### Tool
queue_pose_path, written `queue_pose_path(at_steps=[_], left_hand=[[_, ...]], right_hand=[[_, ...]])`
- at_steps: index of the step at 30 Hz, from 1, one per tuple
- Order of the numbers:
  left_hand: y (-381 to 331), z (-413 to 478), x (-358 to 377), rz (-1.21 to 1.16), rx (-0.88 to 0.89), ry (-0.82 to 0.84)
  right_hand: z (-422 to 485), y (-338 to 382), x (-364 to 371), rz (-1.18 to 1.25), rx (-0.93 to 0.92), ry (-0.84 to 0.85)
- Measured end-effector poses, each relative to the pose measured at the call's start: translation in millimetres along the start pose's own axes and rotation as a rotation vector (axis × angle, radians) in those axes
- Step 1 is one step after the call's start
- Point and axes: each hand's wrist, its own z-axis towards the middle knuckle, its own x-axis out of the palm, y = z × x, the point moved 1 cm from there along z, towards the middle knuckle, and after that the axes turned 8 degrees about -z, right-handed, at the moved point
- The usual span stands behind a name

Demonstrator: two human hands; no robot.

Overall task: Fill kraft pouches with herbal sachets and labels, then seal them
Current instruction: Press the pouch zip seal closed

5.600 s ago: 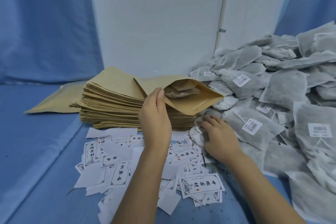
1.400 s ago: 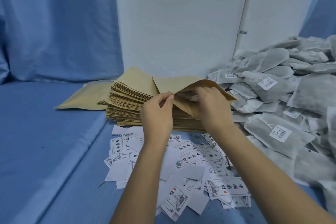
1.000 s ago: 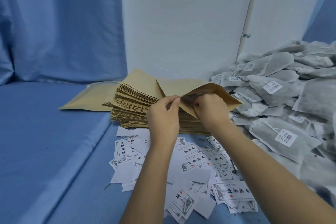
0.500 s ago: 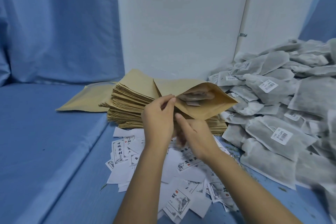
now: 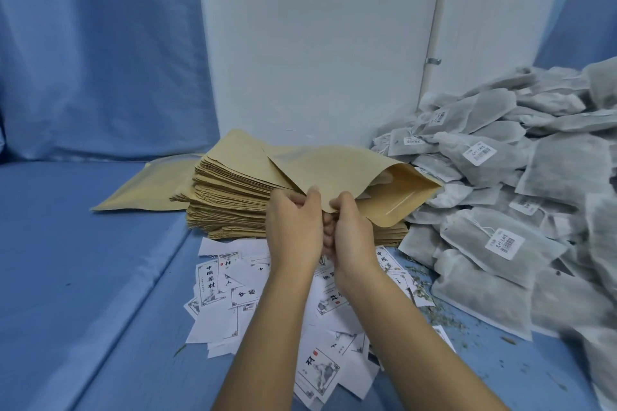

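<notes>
Step in hand, my read: start of sealing. The kraft pouch (image 5: pixel 350 173) lies on top of the pouch stack (image 5: pixel 233 203), its mouth gaping to the right, with a pale sachet (image 5: pixel 380 181) just visible inside. Whether a label is in there too, I cannot tell.

Left hand (image 5: pixel 293 230): fingers curled, thumb on top, pinching the near corner of the pouch mouth. Right hand (image 5: pixel 350 233): same pinch on the same edge, just beside the left, and the curled fingers of the two hands touch below the pouch. Neither hand holds anything else that I can see.

The zip strip (image 5: pixel 400 207) shows as a pale line along the inside of the lower lip. The mouth is not yet closed beyond the pinched corner.

Next move, as I judge it: slide the right pinch along the mouth toward the far right corner while the left anchors the near corner. That needs both lips lined up and the sachet sitting below the strip, or the seal will catch on it.

Around: loose labels (image 5: pixel 217 280) on the blue surface under the forearms, the sachet pile (image 5: pixel 500 210) at right, and one flat pouch (image 5: pixel 150 187) left of the stack.
</notes>
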Motion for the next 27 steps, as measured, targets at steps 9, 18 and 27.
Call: queue_pose_path(at_steps=[9, 18, 27], left_hand=[[-7, -6, -3, -0.426, -0.371, 0.297], [3, -1, -1, -0.385, -0.332, 0.384], [6, 1, 1, -0.467, -0.439, 0.383]], right_hand=[[2, -3, -4, 0.080, 0.092, 0.060], [6, -1, -12, -0.008, -0.105, -0.036], [4, 4, -14, 0.043, -0.069, -0.007]])
